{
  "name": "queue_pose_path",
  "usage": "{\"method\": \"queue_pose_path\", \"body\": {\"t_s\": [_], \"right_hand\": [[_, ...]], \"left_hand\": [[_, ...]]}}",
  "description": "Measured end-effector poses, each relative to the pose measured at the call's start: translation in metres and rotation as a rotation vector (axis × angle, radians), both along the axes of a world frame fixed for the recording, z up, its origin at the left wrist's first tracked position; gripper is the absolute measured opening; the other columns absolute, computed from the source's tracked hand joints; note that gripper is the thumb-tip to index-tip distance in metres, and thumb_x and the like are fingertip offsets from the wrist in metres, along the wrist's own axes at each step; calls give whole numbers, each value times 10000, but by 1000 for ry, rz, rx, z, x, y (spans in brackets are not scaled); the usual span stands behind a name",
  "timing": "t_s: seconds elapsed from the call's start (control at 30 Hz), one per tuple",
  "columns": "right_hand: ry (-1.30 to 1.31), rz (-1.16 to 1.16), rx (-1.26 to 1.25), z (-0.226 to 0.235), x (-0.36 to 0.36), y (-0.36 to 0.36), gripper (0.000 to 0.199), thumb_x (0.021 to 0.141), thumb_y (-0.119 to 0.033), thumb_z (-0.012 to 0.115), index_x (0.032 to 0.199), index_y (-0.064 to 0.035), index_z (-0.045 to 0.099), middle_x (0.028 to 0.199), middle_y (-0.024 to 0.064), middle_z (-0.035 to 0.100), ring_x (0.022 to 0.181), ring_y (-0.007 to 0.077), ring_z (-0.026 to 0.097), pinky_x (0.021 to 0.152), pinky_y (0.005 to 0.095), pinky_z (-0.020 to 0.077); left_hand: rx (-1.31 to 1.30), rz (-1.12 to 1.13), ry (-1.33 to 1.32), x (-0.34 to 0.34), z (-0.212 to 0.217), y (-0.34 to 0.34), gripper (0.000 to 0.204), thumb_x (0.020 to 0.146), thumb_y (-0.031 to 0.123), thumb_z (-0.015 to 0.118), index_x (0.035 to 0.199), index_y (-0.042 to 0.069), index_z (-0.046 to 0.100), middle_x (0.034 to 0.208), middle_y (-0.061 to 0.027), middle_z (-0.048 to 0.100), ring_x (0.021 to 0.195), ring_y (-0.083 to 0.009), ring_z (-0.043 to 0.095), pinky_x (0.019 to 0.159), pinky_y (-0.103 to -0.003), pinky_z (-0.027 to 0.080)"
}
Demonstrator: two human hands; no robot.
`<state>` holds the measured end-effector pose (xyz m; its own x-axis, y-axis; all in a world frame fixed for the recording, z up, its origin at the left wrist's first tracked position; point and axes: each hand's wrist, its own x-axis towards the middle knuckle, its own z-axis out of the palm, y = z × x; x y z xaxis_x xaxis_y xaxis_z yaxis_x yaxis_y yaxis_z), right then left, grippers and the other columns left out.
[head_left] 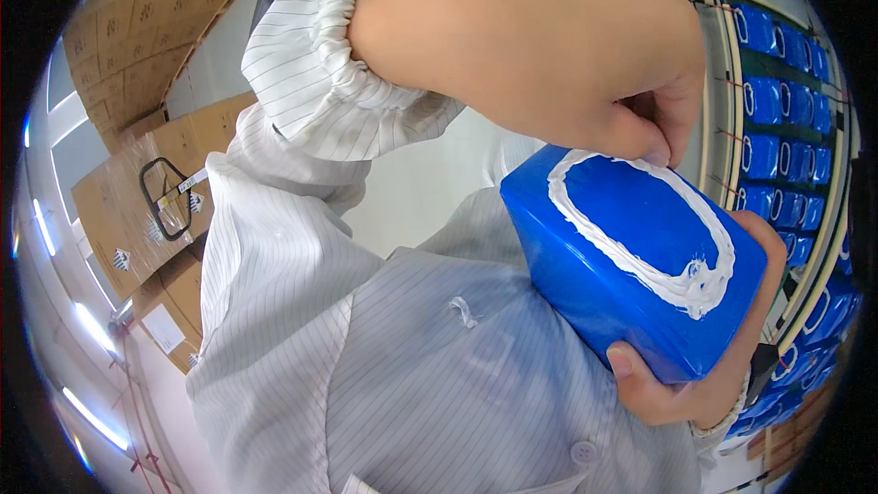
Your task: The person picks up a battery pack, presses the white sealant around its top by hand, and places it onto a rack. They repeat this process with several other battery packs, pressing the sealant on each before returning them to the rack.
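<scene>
A blue film-wrapped battery pack (585,279) is tilted in front of my chest, with a ring of white paste (599,245) on its upper face. The ring is lumpy at its near right end. My right hand (672,393) grips the pack from the lower right, thumb on the near side and fingers round the far right edge. From the left my left hand (585,64) reaches over the pack, closed in a pinch. Its fingertips touch the far end of the paste ring; whether anything is between them is hidden.
Several similar blue packs (761,101) with white rings and red wires stand on a rack (732,82) at the right. Cardboard boxes (128,27) are stacked at the left, near a black handle (146,185). A white scrap (464,311) clings to my striped smock (421,384).
</scene>
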<state>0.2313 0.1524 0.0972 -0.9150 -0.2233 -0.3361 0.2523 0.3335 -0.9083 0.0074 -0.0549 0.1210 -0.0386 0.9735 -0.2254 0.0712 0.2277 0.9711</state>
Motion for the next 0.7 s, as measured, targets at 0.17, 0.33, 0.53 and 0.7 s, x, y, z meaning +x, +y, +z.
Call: {"method": "queue_pose_path", "body": {"t_s": [0.17,0.33,0.53,0.7], "right_hand": [[21,18,14,-3,-4,-3,1054,662,-354,791,1467,-35,190,1269,240,499,1138,369,616,923,433,571],[65,53,10,-5,-3,-6,1051,650,-357,807,1447,-19,211,1250,232,489,1126,353,598,924,434,545],[96,82,7,-4,-9,-3,1048,636,-359,827,1424,0,236,1227,221,477,1112,334,578,924,435,513],[96,88,11,-3,-9,-1,1046,624,-362,843,1405,16,256,1208,213,467,1101,318,560,925,436,487]], "left_hand": [[68,130,201,9,-1,-7,144,895,81,652,833,-37,705,760,-192,675,727,-368,662,671,-388,537],[0,175,94,21,7,-14,120,888,64,646,844,-24,715,751,-201,681,734,-376,680,658,-400,547],[-91,64,265,27,9,-8,107,860,32,637,819,-49,694,727,-226,671,720,-383,687,641,-406,552],[-163,-11,349,29,11,-2,97,838,5,629,798,-69,677,707,-247,662,709,-389,693,627,-410,555]]}}
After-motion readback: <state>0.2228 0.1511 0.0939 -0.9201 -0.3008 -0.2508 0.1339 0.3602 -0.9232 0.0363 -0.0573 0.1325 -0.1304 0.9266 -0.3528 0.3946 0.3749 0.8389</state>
